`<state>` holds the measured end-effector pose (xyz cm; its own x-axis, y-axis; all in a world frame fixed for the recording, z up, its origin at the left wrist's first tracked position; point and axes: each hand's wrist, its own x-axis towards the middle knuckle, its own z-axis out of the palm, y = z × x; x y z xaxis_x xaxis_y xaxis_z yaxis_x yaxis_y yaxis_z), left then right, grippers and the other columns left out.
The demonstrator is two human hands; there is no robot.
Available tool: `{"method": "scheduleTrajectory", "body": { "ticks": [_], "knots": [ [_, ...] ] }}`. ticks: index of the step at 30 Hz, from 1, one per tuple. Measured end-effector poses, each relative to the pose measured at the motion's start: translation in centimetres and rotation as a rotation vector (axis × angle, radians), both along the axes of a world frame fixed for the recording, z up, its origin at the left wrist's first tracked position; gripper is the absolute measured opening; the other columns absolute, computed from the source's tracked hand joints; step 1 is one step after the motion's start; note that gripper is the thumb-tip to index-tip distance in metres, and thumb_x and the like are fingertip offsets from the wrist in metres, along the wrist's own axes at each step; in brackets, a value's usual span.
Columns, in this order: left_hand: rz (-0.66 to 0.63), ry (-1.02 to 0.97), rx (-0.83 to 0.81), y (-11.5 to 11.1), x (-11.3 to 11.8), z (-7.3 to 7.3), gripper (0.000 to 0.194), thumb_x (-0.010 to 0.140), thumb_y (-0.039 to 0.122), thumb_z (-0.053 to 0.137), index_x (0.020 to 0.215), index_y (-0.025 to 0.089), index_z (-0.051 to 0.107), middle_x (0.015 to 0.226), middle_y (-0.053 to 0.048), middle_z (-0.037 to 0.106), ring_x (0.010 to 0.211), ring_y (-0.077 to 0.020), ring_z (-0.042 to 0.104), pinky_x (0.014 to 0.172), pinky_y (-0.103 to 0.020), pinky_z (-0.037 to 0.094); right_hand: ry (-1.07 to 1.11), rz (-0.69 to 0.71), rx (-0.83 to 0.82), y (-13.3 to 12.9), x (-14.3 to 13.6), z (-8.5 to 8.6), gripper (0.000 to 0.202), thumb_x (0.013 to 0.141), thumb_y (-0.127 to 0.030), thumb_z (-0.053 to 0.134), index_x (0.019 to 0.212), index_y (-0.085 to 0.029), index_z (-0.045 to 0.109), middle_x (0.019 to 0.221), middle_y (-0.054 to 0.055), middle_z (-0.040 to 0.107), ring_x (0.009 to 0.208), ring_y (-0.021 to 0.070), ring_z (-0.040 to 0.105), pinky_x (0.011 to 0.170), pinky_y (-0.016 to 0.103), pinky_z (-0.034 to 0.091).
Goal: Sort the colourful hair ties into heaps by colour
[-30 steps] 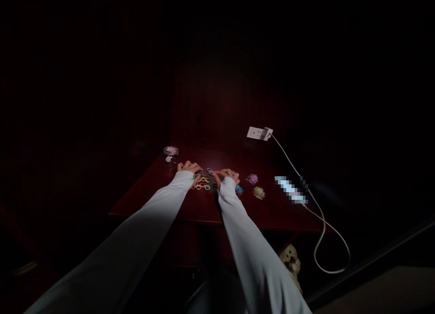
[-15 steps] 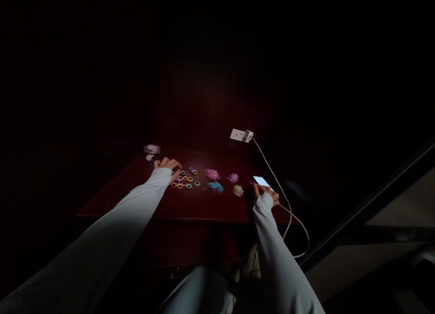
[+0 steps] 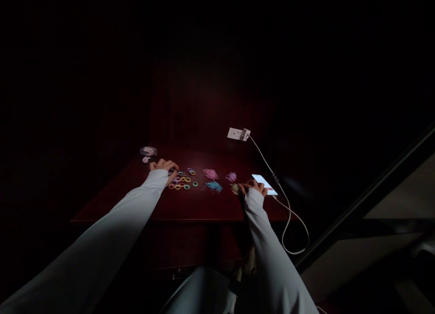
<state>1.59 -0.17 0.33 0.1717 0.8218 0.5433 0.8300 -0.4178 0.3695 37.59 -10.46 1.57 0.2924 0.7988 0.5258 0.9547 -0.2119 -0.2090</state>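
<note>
My left hand [image 3: 164, 167] rests over the left side of a group of coloured hair ties [image 3: 182, 180], its fingers bent and apart from the thumb. The ties are purple, pink, yellow, green and blue rings. My right hand [image 3: 253, 187] has its fingertips together at the edge of a pile of small cream elastic bands [image 3: 234, 187], covering part of it. Whatever those fingertips hold is too small to make out. Between my hands lie piles of small pink bands [image 3: 210, 173], blue bands [image 3: 214, 186] and purple bands [image 3: 231, 176].
Behind my right hand a lit phone [image 3: 270, 188] lies on the dark red table [image 3: 197, 210]. Its white cable [image 3: 289, 207] loops over the table's right edge from a wall socket [image 3: 235, 133]. A clear round container [image 3: 148, 151] stands at the back left.
My right hand has moved left from the phone to the cream bands, uncovering more of the screen. My left hand stays at the hair ties. The view has shifted slightly.
</note>
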Motion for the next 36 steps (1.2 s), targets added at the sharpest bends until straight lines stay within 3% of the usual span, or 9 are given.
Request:
{"method": "scheduleTrajectory", "body": {
  "ticks": [7, 10, 13, 18, 23, 29, 36],
  "knots": [
    [0.004, -0.012, 0.0, -0.7, -0.1, 0.7, 0.012, 0.084, 0.026, 0.056, 0.089, 0.026, 0.067, 0.107, -0.002, 0.073, 0.103, -0.0265, 0.051, 0.093, -0.045, 0.025, -0.008, -0.104, 0.093, 0.2, -0.3, 0.1, 0.036, 0.098, -0.041, 0.045, 0.104, -0.028, 0.078, 0.12, 0.009, 0.063, 0.111, 0.0293, 0.042, 0.094, 0.042, 0.026],
    [-0.001, -0.01, 0.02, -1.2, -0.1, 1.0, 0.014, 0.085, 0.025, 0.054, 0.089, 0.025, 0.067, 0.106, -0.003, 0.073, 0.103, -0.0271, 0.052, 0.093, -0.046, 0.025, 0.037, -0.115, 0.142, 0.9, -1.7, 0.6, 0.034, 0.098, -0.039, 0.045, 0.107, -0.028, 0.076, 0.122, 0.008, 0.062, 0.111, 0.0285, 0.04, 0.094, 0.042, 0.024],
    [0.023, -0.034, 0.042, -1.5, 0.0, 1.2, 0.013, 0.085, 0.022, 0.053, 0.088, 0.024, 0.066, 0.104, -0.003, 0.072, 0.103, -0.0278, 0.052, 0.094, -0.047, 0.026, 0.061, -0.011, 0.14, 2.1, -5.0, 1.5, 0.031, 0.098, -0.039, 0.048, 0.11, -0.03, 0.075, 0.123, 0.006, 0.061, 0.111, 0.0271, 0.039, 0.095, 0.041, 0.023],
    [0.083, -0.062, 0.047, -1.4, 0.2, 1.3, 0.011, 0.084, 0.021, 0.055, 0.086, 0.024, 0.065, 0.098, -0.003, 0.072, 0.103, -0.0283, 0.053, 0.094, -0.047, 0.027, 0.1, 0.24, -0.017, 5.2, -12.7, 1.9, 0.022, 0.094, -0.043, 0.059, 0.104, -0.034, 0.076, 0.122, 0.001, 0.062, 0.112, 0.026, 0.041, 0.094, 0.039, 0.025],
    [0.071, -0.047, 0.043, -1.1, 0.4, 1.1, 0.011, 0.086, 0.021, 0.055, 0.087, 0.025, 0.065, 0.098, -0.003, 0.072, 0.102, -0.0277, 0.053, 0.093, -0.047, 0.027, 0.143, 0.289, -0.187, 7.7, -18.2, 0.8, 0.019, 0.089, -0.045, 0.065, 0.101, -0.036, 0.076, 0.12, 0.003, 0.062, 0.117, 0.027, 0.043, 0.093, 0.038, 0.028],
    [0.043, -0.04, 0.048, -0.5, 0.5, 0.6, 0.011, 0.086, 0.021, 0.055, 0.088, 0.025, 0.065, 0.101, -0.003, 0.072, 0.106, -0.0276, 0.051, 0.092, -0.046, 0.027, 0.05, 0.296, -0.17, 8.4, -19.2, 0.2, 0.02, 0.089, -0.043, 0.065, 0.101, -0.032, 0.076, 0.123, 0.006, 0.063, 0.119, 0.0284, 0.043, 0.097, 0.04, 0.027],
    [0.034, -0.052, 0.056, -1.4, 0.8, 1.2, 0.012, 0.085, 0.018, 0.054, 0.085, 0.024, 0.064, 0.099, -0.002, 0.072, 0.103, -0.0257, 0.053, 0.092, -0.045, 0.027, 0.041, 0.288, -0.161, 8.6, -19.1, -0.2, 0.017, 0.089, -0.041, 0.064, 0.098, -0.032, 0.077, 0.129, 0.005, 0.062, 0.122, 0.0303, 0.041, 0.097, 0.042, 0.027]
  ]
}}
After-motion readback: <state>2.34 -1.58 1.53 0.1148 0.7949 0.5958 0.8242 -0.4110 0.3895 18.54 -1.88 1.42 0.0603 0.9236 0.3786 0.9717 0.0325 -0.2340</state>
